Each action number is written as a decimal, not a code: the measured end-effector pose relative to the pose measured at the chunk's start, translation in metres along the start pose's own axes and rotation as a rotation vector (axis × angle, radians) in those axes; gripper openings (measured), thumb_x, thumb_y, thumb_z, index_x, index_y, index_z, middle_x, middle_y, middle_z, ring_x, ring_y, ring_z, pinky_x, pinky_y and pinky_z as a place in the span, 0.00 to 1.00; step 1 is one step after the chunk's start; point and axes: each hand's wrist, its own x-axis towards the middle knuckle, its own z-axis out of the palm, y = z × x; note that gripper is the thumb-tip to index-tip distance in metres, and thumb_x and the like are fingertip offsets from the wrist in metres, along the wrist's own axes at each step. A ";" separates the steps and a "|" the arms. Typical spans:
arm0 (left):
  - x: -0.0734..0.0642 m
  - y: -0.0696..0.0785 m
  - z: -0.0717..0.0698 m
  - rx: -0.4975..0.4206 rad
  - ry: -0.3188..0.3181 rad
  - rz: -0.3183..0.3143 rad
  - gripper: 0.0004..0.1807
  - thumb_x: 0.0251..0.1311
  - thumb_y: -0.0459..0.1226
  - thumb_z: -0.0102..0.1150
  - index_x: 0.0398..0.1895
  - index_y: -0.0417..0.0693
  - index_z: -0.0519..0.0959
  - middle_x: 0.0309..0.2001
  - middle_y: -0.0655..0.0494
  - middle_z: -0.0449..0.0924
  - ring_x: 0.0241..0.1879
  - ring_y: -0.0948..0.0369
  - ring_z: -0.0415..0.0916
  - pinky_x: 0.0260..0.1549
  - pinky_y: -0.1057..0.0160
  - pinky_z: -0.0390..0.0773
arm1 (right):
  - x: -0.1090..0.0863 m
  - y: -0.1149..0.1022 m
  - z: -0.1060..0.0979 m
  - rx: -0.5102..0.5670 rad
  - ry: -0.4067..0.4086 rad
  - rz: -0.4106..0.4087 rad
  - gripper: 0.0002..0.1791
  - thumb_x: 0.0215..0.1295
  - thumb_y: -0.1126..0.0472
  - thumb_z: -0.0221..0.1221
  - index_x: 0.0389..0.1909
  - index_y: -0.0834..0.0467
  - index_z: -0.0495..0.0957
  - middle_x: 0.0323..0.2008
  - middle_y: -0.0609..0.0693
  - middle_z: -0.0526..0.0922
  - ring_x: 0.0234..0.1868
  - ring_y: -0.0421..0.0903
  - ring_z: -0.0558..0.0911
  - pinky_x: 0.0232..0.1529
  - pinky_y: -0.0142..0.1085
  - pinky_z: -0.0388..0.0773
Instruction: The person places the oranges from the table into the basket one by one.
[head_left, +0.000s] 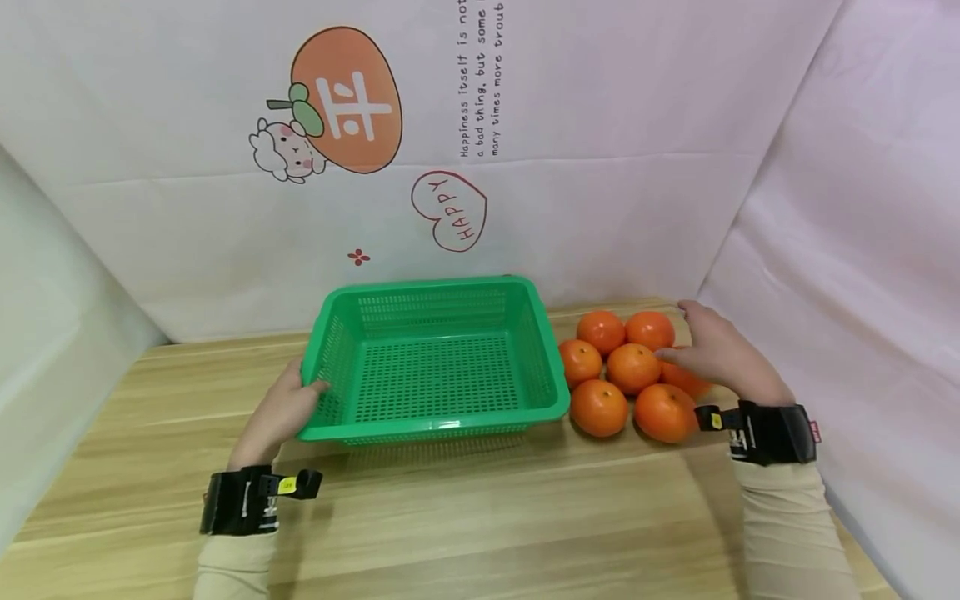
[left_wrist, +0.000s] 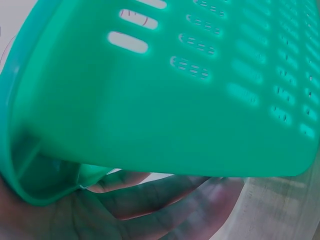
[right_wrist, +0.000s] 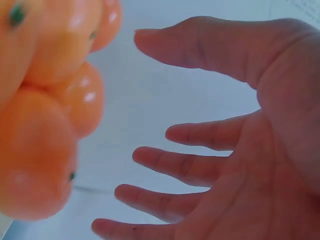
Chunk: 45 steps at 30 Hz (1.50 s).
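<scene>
My left hand grips the left rim of a green plastic basket, thumb over the edge and fingers underneath. In the left wrist view the basket's slotted side wall fills most of the picture, with the fingers below it. Nothing lies inside the basket. To its right, several oranges sit close together on the table. My right hand hovers at the right side of this cluster, partly covering one orange. In the right wrist view its fingers are spread, apart from the oranges, and hold nothing.
The wood-grain table extends in front of the basket and to its left. A white printed cloth hangs behind the basket and oranges. More white cloth borders the right side, close to my right arm.
</scene>
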 end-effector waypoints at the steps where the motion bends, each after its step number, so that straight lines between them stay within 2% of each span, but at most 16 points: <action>1: 0.000 0.000 -0.001 -0.001 -0.001 0.001 0.35 0.80 0.38 0.38 0.82 0.30 0.45 0.73 0.28 0.62 0.65 0.38 0.71 0.55 0.46 0.79 | 0.002 0.004 0.001 0.000 -0.010 0.005 0.51 0.68 0.57 0.65 0.77 0.80 0.47 0.72 0.84 0.58 0.72 0.81 0.60 0.71 0.73 0.59; 7: -0.002 0.000 -0.002 -0.013 -0.011 -0.006 0.34 0.80 0.38 0.37 0.82 0.30 0.45 0.73 0.29 0.63 0.65 0.40 0.72 0.54 0.49 0.78 | 0.012 0.022 0.011 0.025 -0.074 0.022 0.52 0.67 0.59 0.65 0.78 0.80 0.45 0.72 0.85 0.58 0.72 0.81 0.61 0.71 0.73 0.61; 12: 0.000 0.000 -0.001 -0.010 -0.005 0.014 0.34 0.80 0.38 0.38 0.82 0.31 0.46 0.71 0.30 0.65 0.62 0.42 0.74 0.52 0.53 0.79 | 0.014 0.033 0.016 0.034 -0.108 0.055 0.48 0.66 0.58 0.64 0.75 0.82 0.51 0.70 0.84 0.64 0.69 0.78 0.67 0.68 0.72 0.65; 15: 0.001 0.000 0.000 -0.014 -0.009 0.018 0.34 0.81 0.38 0.38 0.82 0.32 0.45 0.71 0.30 0.66 0.61 0.42 0.75 0.50 0.54 0.79 | 0.014 0.040 0.020 0.032 -0.107 0.048 0.44 0.64 0.57 0.65 0.70 0.81 0.61 0.60 0.80 0.76 0.58 0.71 0.77 0.60 0.67 0.74; 18: 0.001 -0.001 -0.001 -0.013 -0.013 0.017 0.34 0.81 0.38 0.37 0.83 0.32 0.44 0.71 0.30 0.66 0.61 0.43 0.75 0.50 0.55 0.79 | 0.016 0.044 0.024 0.010 -0.093 0.035 0.39 0.59 0.55 0.67 0.63 0.79 0.69 0.48 0.70 0.83 0.45 0.60 0.80 0.50 0.57 0.79; 21: 0.002 -0.001 0.000 -0.015 -0.016 0.018 0.34 0.81 0.38 0.37 0.83 0.33 0.44 0.70 0.31 0.66 0.61 0.43 0.75 0.50 0.55 0.79 | 0.018 0.047 0.026 0.006 -0.098 0.036 0.34 0.57 0.56 0.68 0.57 0.76 0.73 0.44 0.64 0.83 0.41 0.56 0.79 0.46 0.52 0.78; 27: 0.002 0.001 0.000 -0.028 -0.016 0.011 0.34 0.81 0.38 0.37 0.83 0.33 0.44 0.70 0.31 0.66 0.61 0.43 0.75 0.50 0.56 0.79 | 0.018 0.050 0.025 0.021 -0.142 0.054 0.37 0.60 0.56 0.67 0.61 0.79 0.69 0.51 0.71 0.81 0.48 0.62 0.80 0.51 0.58 0.78; 31: 0.002 0.001 0.000 -0.036 -0.019 0.001 0.35 0.81 0.38 0.37 0.83 0.33 0.43 0.70 0.30 0.66 0.61 0.43 0.75 0.50 0.56 0.79 | 0.018 0.050 0.025 0.017 -0.162 0.060 0.31 0.61 0.54 0.67 0.54 0.75 0.72 0.44 0.64 0.80 0.42 0.58 0.78 0.44 0.48 0.78; 34: 0.003 0.001 -0.001 -0.033 -0.024 -0.003 0.35 0.82 0.39 0.36 0.83 0.33 0.41 0.72 0.29 0.64 0.63 0.41 0.74 0.51 0.53 0.79 | 0.020 0.051 0.026 0.018 -0.173 0.074 0.25 0.61 0.54 0.66 0.46 0.71 0.73 0.36 0.58 0.76 0.37 0.53 0.75 0.37 0.41 0.73; 38: 0.003 0.000 -0.002 -0.020 -0.023 -0.001 0.36 0.82 0.40 0.36 0.83 0.32 0.41 0.73 0.29 0.63 0.63 0.41 0.74 0.52 0.53 0.80 | 0.022 0.053 0.030 0.022 -0.174 0.089 0.22 0.60 0.53 0.66 0.40 0.68 0.72 0.32 0.54 0.71 0.33 0.51 0.72 0.33 0.38 0.68; 42: 0.004 0.000 -0.001 -0.024 -0.023 -0.003 0.36 0.82 0.40 0.36 0.84 0.33 0.41 0.72 0.30 0.64 0.62 0.42 0.75 0.51 0.54 0.80 | 0.026 0.058 0.033 0.021 -0.169 0.097 0.23 0.59 0.53 0.66 0.40 0.68 0.72 0.32 0.54 0.70 0.33 0.51 0.72 0.32 0.38 0.68; 45: 0.004 0.000 0.000 -0.032 -0.026 -0.006 0.35 0.82 0.40 0.36 0.84 0.34 0.41 0.71 0.30 0.65 0.62 0.43 0.76 0.51 0.55 0.79 | 0.027 0.060 0.034 0.039 -0.171 0.112 0.27 0.59 0.52 0.67 0.45 0.70 0.73 0.36 0.57 0.74 0.35 0.52 0.74 0.34 0.38 0.70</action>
